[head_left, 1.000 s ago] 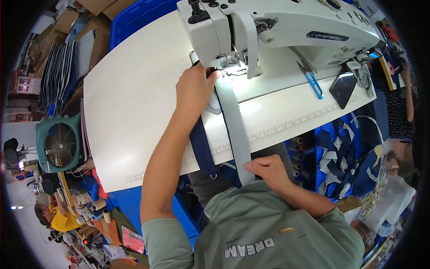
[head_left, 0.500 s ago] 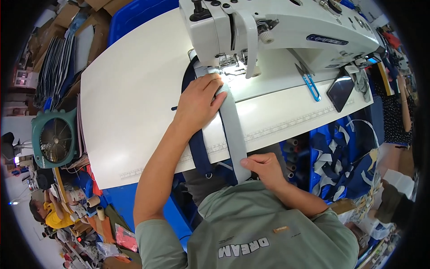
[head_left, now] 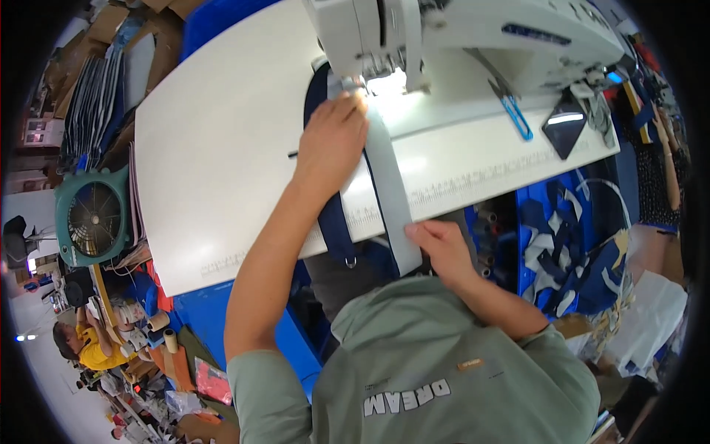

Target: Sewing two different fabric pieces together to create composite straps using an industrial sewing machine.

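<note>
On my head view, I see the sewing machine just beyond the fingers of the left hand, and a grey strip running from them to the right hand's pinching fingers.

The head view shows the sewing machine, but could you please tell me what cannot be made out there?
In the head view:
Needle: lost in bright glare.
Sewing machine: top cut off by the upper edge.
Navy strap: partly hidden by the left hand.
Grey strip: upper end lost in that glare.
</note>
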{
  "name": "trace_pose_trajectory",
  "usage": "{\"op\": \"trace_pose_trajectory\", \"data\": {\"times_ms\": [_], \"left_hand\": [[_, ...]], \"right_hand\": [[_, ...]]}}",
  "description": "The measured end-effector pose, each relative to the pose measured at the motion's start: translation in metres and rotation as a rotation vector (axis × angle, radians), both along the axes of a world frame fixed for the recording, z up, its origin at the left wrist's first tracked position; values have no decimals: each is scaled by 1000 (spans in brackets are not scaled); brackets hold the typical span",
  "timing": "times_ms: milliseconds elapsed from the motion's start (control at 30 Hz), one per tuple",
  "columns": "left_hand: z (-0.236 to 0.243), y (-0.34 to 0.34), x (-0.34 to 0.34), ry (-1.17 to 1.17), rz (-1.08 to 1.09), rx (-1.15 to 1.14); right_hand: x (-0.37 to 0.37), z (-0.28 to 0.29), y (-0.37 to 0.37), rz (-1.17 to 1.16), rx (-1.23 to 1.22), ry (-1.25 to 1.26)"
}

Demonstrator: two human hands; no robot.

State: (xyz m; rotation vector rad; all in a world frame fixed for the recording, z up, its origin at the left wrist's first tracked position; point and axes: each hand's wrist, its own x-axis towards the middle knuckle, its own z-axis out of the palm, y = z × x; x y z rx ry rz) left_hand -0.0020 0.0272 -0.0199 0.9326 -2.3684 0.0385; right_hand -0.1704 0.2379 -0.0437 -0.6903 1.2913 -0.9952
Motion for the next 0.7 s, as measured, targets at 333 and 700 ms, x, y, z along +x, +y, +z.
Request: {"op": "trace_pose_trajectory", "data": {"times_ms": [333, 700], "left_hand": [[35, 147, 13, 255, 103, 583], [11, 23, -2, 104, -39, 349]], "right_hand": [[-6, 12, 56, 159, 3, -172], [-8, 6, 14, -110, 279, -592]]}}
